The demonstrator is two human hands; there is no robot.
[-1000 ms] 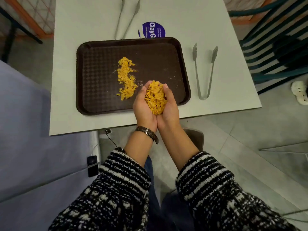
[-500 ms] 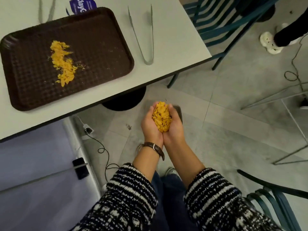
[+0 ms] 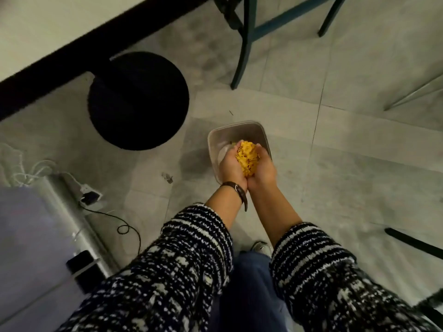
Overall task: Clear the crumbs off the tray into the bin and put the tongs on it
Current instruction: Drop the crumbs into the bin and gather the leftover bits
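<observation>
My left hand (image 3: 230, 167) and my right hand (image 3: 263, 170) are cupped together, side by side, around a heap of yellow-orange crumbs (image 3: 247, 159). They hang directly over a small translucent grey bin (image 3: 236, 131) that stands on the tiled floor; its near half is hidden by my hands. Something pale lies at the bin's bottom left. The tray and the tongs are out of view. A dark watch strap circles my left wrist.
The white table (image 3: 48, 27) with its black edge fills the upper left, its round black base (image 3: 137, 100) left of the bin. Teal chair legs (image 3: 244, 41) stand behind. A power strip with cables (image 3: 88, 195) lies at the left, beside a grey panel.
My cupped hands carried the crumbs away from the tray, down past the table's edge, to a spot over the bin on the floor. The view tilted down, so tray and tongs left the frame.
</observation>
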